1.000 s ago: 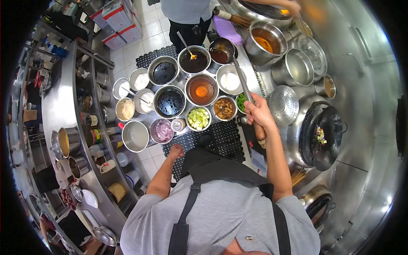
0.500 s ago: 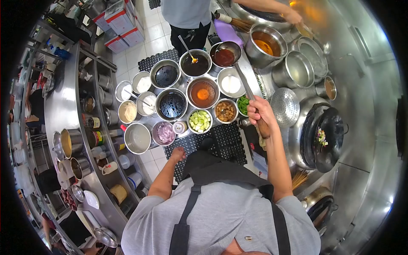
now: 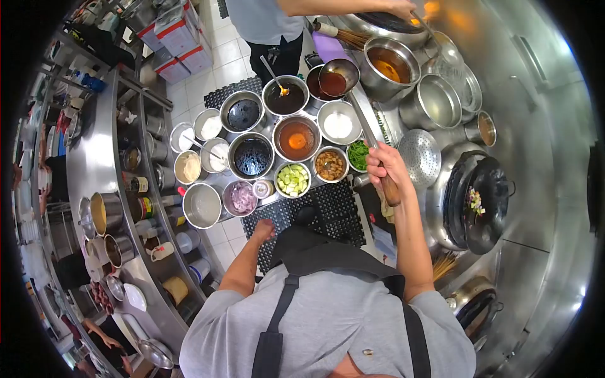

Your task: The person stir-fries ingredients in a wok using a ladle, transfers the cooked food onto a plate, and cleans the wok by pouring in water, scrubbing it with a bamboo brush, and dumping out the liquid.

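My right hand grips the wooden end of a long-handled ladle. The ladle's bowl holds dark red liquid and hangs over the right side of a pot of dark sauce, hiding part of it. Low in front of my apron, my left hand is loosely closed with nothing visible in it. Between the hands stand containers of cut green vegetable, brown cubes, chopped green herbs and chopped purple onion. To the right, a wok has small colourful bits in it.
A perforated skimmer lies right of my right hand. Behind it stand a pot of clear liquid and a pot of amber liquid. Across the counter, a co-worker's hand holds a handle. A steel shelf unit runs along the left.
The ladle's bowl has shifted slightly right relative to the sauce pot, uncovering more of its left side. The co-worker's body and hand have moved left. My left hand stays put.
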The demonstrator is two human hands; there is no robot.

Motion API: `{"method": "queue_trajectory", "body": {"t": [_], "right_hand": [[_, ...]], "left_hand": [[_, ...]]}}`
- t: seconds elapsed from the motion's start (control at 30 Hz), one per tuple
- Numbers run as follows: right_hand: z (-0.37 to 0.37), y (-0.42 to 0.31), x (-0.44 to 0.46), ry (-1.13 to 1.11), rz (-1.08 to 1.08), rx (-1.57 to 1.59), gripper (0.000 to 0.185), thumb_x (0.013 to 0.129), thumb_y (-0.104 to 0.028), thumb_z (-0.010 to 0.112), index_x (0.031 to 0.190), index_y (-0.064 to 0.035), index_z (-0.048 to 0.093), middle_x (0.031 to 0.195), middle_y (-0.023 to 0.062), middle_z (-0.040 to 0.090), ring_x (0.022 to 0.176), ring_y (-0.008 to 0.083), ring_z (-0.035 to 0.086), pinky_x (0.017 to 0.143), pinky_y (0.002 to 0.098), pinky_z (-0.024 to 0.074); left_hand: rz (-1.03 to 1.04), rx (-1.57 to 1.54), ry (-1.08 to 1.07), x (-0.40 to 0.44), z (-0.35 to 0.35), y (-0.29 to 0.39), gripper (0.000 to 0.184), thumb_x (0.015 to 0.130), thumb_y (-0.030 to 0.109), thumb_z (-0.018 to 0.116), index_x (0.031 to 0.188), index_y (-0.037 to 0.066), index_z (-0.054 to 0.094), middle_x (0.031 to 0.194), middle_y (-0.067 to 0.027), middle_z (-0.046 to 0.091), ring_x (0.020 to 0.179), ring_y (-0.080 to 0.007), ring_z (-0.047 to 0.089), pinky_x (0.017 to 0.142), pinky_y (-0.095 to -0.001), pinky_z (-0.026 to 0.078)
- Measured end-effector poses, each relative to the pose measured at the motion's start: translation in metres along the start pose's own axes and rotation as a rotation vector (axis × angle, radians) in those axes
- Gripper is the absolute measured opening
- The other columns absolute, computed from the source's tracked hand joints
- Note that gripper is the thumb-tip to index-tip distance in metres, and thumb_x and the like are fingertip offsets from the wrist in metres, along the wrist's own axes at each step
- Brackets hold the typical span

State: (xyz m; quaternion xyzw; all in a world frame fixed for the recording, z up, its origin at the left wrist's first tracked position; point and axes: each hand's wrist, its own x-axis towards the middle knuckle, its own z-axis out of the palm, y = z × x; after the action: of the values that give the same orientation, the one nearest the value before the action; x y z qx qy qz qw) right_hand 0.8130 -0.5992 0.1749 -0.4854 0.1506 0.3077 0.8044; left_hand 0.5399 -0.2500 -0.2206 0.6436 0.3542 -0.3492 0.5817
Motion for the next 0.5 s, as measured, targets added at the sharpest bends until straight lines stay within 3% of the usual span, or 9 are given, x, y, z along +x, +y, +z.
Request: {"method": "queue_trajectory", "body": {"t": [0.1,0.17,0.23,0.33,0.4,0.43,0.5], "right_hand": [[-0.027,0.000,0.010,-0.196,0.095,0.288,0.019,0.100,-0.012,0.053,0.117,-0.0025,0.053,0.070,-0.0021,0.047,0.046,0.0020,0.042,0.040,0.0210,0.0384],[-0.039,-0.001,-0.002,-0.252,0.139,0.563,0.026,0.102,-0.013,0.051,0.123,0.0024,0.052,0.073,-0.0013,0.049,0.046,0.0020,0.042,0.040,0.0197,0.0373],[-0.049,-0.001,-0.022,-0.380,0.153,0.855,0.038,0.102,-0.015,0.046,0.134,0.0018,0.035,0.074,0.0006,0.047,0.045,0.0042,0.042,0.037,0.0212,0.0361],[-0.055,0.000,-0.077,-0.590,0.177,1.297,0.061,0.102,-0.017,0.039,0.152,0.0009,0.010,0.076,0.0036,0.044,0.045,0.0075,0.043,0.033,0.0233,0.0343],[-0.069,-0.008,-0.131,-0.555,0.125,1.214,0.070,0.101,-0.017,0.038,0.159,-0.0044,0.001,0.078,0.0054,0.043,0.043,0.0102,0.042,0.032,0.0266,0.0355],[-0.096,-0.006,-0.145,-0.573,0.062,1.110,0.073,0.100,-0.016,0.040,0.159,-0.0054,-0.001,0.077,0.0055,0.043,0.042,0.0116,0.042,0.032,0.0286,0.0375],[-0.147,-0.013,-0.190,-0.597,0.137,0.934,0.040,0.095,-0.020,0.052,0.128,0.0012,0.043,0.076,0.0103,0.054,0.053,0.0182,0.053,0.041,0.0338,0.0448]], "left_hand": [[0.035,-0.039,0.066,-0.007,0.005,0.000,0.013,0.088,0.010,0.058,0.093,0.002,0.067,0.071,-0.0081,0.066,0.054,-0.0171,0.063,0.042,-0.0311,0.044],[0.044,-0.010,0.059,-0.015,0.014,0.000,0.014,0.087,0.011,0.058,0.093,0.002,0.067,0.071,-0.0087,0.067,0.055,-0.0180,0.064,0.044,-0.0319,0.047],[0.057,0.035,0.057,-0.015,0.012,-0.009,0.015,0.086,0.013,0.059,0.093,0.002,0.068,0.071,-0.0097,0.068,0.056,-0.0190,0.066,0.046,-0.0329,0.051],[0.077,0.187,0.113,-0.019,0.020,-0.025,0.021,0.078,0.018,0.061,0.081,0.001,0.073,0.072,-0.0139,0.072,0.062,-0.0250,0.072,0.056,-0.0413,0.058],[0.177,0.340,0.193,-0.024,0.032,-0.029,0.024,0.076,0.020,0.061,0.076,-0.001,0.073,0.068,-0.0159,0.071,0.062,-0.0302,0.071,0.058,-0.0457,0.057],[0.055,0.309,0.135,-0.040,0.037,-0.019,0.024,0.076,0.019,0.060,0.077,-0.001,0.073,0.070,-0.0178,0.071,0.062,-0.0310,0.071,0.058,-0.0477,0.056],[0.121,0.327,0.218,-0.070,0.056,-0.001,0.021,0.076,0.016,0.058,0.077,0.001,0.073,0.068,-0.0172,0.069,0.056,-0.0282,0.068,0.051,-0.0445,0.054]]}}
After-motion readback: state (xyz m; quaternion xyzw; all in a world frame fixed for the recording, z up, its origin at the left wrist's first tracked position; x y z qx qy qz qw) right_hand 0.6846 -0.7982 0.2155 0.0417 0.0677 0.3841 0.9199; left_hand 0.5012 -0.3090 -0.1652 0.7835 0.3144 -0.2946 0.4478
